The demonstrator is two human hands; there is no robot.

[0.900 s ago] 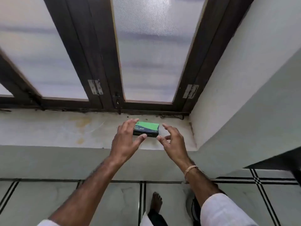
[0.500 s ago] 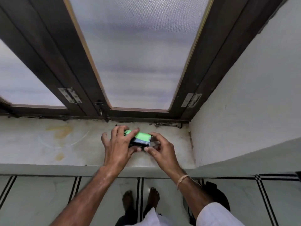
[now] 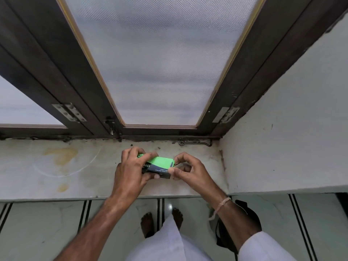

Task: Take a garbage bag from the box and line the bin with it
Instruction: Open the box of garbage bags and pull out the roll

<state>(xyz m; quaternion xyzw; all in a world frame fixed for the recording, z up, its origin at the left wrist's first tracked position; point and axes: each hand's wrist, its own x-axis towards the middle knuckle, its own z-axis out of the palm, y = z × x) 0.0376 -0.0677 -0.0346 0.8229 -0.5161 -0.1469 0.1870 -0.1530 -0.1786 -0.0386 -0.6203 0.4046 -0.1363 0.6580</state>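
Note:
A small green and dark garbage bag box (image 3: 160, 165) is held just above the white window sill (image 3: 75, 178). My left hand (image 3: 131, 170) wraps around its left half, fingers over the top and thumb underneath. My right hand (image 3: 185, 169) pinches the box's right end with thumb and fingertips at the end flap. No bag shows outside the box. A dark bin (image 3: 250, 217) stands on the floor below my right forearm, mostly hidden by the arm.
A dark wooden window frame (image 3: 226, 102) with frosted panes rises behind the sill. A white wall (image 3: 282, 138) closes the right side. A metal latch hook (image 3: 194, 142) lies at the sill's back. My bare feet (image 3: 162, 221) stand on the tiled floor.
Both hands went from hovering beside the box on the sill to gripping it. The box now sits in my left hand, with the right fingers on its end. The camera moved closer.

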